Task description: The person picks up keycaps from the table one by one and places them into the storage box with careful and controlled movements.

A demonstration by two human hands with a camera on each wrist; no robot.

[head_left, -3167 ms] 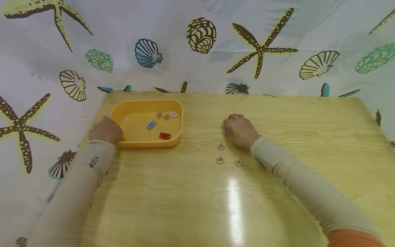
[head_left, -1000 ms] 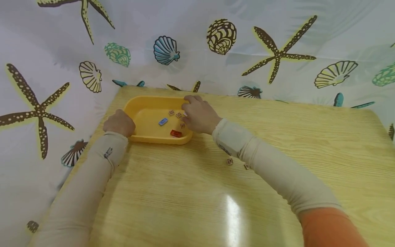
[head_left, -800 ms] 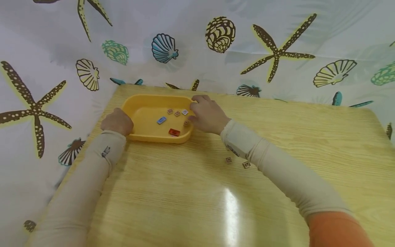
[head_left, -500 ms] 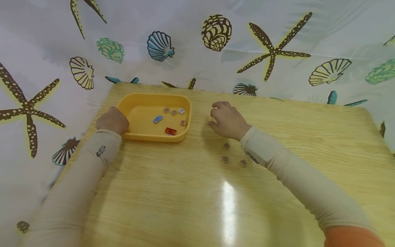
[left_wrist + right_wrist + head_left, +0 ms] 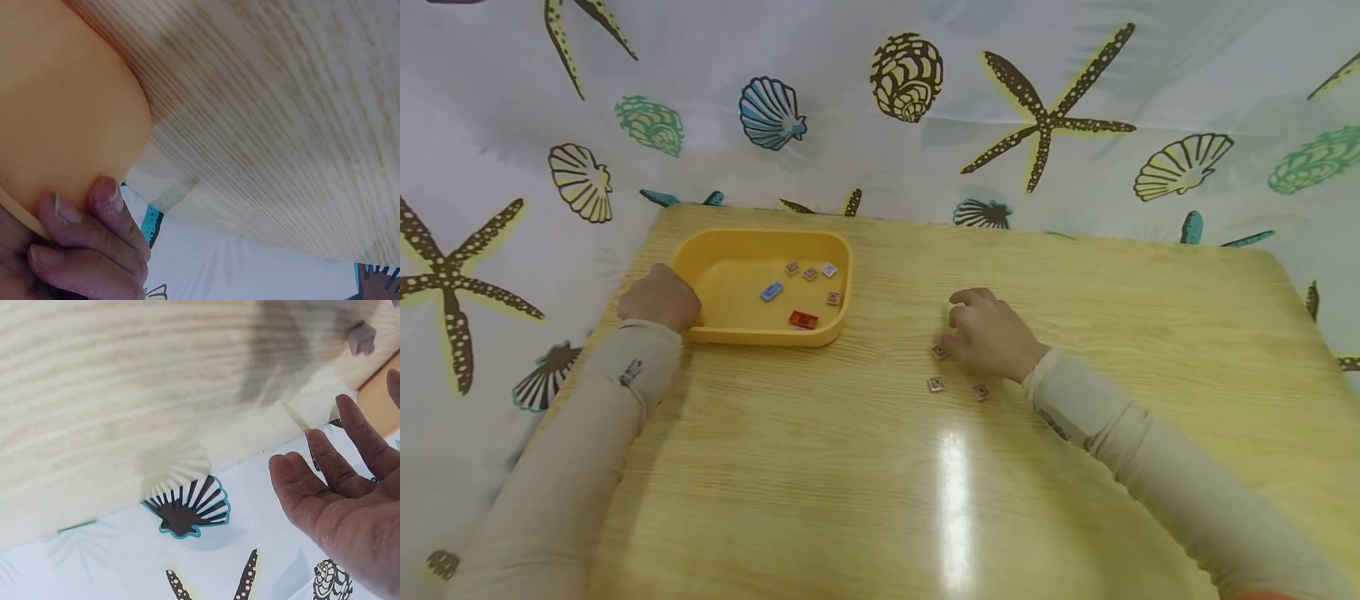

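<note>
My left hand [image 5: 660,297] grips the left rim of a yellow plastic basin [image 5: 760,337]; in the left wrist view its fingers [image 5: 94,234] curl against the basin wall [image 5: 69,119]. My right hand [image 5: 996,337] hovers over the table, fingers loosely bent and nothing between them. Right at its fingertips lies a small square brownish tile with a dark mark [image 5: 939,352]. Two similar tiles, one nearer the front [image 5: 936,384] and one below the hand [image 5: 981,392], lie close by. In the right wrist view, a tile [image 5: 362,339] shows beyond the relaxed fingers [image 5: 325,462].
Inside the basin lie a blue piece [image 5: 772,291], a red piece [image 5: 803,320], a whitish tile [image 5: 829,269] and several brownish tiles, one near the right wall [image 5: 833,297]. The wooden table [image 5: 790,483] meets a shell-and-starfish patterned cloth [image 5: 850,108] at the back and left.
My right hand carried a tile into the basin, let it go near the right wall, and has moved back right to the loose tiles. My left hand stays on the rim.
</note>
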